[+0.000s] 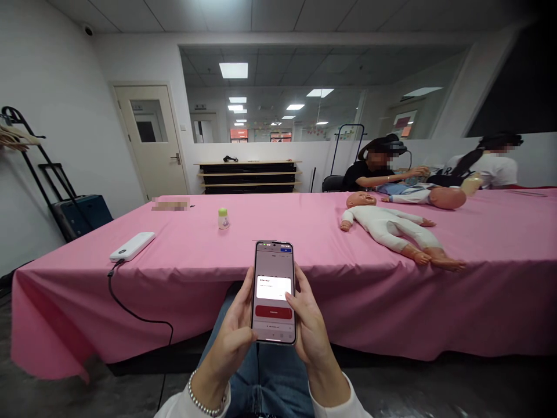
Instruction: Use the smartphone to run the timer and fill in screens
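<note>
A smartphone (274, 290) is held upright over my lap, its screen lit with a white pop-up and a red button. My left hand (232, 334) wraps its left edge, with a bead bracelet on the wrist. My right hand (307, 325) grips the right edge, its thumb resting on the screen near the pop-up. Both hands are closed on the phone, just in front of the table with the pink cloth (304, 232).
On the pink table lie a baby doll in white (394, 229), a small bottle with a green cap (223, 219) and a white power bank (131, 246) with a black cable hanging down. Two people sit at the far right with another doll (429, 195). A suitcase (82, 213) stands left.
</note>
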`<state>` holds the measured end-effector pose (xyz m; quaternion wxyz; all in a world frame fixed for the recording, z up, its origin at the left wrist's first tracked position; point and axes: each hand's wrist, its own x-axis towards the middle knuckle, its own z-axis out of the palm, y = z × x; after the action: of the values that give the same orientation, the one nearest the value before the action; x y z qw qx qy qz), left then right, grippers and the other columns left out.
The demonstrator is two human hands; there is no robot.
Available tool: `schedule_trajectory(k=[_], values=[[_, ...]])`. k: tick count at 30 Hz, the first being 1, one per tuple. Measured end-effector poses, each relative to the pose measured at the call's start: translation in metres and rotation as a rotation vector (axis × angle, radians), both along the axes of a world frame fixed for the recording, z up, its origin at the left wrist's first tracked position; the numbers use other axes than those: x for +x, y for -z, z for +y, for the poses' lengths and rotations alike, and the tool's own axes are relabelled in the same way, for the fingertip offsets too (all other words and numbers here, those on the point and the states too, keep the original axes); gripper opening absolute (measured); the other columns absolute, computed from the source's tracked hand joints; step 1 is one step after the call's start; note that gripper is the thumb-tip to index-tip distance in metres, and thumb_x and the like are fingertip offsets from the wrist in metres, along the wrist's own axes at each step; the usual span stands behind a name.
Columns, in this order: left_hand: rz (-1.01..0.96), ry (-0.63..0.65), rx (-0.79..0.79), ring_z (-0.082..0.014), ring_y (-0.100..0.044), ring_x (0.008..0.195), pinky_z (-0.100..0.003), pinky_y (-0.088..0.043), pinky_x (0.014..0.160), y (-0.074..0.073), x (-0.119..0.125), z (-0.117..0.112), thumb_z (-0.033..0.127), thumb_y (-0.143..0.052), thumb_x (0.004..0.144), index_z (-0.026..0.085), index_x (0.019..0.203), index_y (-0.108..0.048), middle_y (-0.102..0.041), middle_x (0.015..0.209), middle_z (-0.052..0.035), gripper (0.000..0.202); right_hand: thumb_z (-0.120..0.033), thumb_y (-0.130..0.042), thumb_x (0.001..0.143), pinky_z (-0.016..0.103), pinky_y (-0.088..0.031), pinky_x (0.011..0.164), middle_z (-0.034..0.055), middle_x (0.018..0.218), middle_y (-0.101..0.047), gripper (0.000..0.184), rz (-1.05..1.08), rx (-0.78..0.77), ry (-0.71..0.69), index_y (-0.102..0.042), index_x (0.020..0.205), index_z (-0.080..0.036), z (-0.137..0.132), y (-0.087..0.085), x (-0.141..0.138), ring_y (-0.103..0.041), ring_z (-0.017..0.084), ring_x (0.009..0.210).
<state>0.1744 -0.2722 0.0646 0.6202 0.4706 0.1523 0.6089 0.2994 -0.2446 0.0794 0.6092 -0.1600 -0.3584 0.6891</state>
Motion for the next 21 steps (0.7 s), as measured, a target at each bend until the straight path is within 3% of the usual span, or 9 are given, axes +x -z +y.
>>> schedule_trajectory(k=[11, 21], values=[[0.039, -0.032, -0.004, -0.0239, -0.018, 0.138, -0.035, -0.032, 0.109, -0.0011, 0.0004, 0.0001, 0.011, -0.055, 0.063, 0.031, 0.143, -0.017, -0.022, 0.148, 0.0027, 0.090, -0.028, -0.061, 0.078, 0.030, -0.045, 0.095, 0.0008, 0.130, -0.052, 0.053, -0.001, 0.016, 0.031, -0.043, 0.128, -0.031, 0.0018, 0.0022, 0.0002, -0.053, 0.016, 0.114], [0.021, -0.017, 0.003, -0.0224, -0.017, 0.138, -0.033, -0.031, 0.110, -0.0009, 0.0004, 0.0005, 0.010, -0.053, 0.063, 0.032, 0.143, -0.017, -0.022, 0.148, 0.0035, 0.091, -0.027, -0.062, 0.077, 0.032, -0.044, 0.097, 0.0018, 0.129, -0.052, 0.056, 0.006, -0.004, 0.035, -0.042, 0.129, -0.029, 0.0006, 0.0002, 0.0004, -0.053, 0.017, 0.114]])
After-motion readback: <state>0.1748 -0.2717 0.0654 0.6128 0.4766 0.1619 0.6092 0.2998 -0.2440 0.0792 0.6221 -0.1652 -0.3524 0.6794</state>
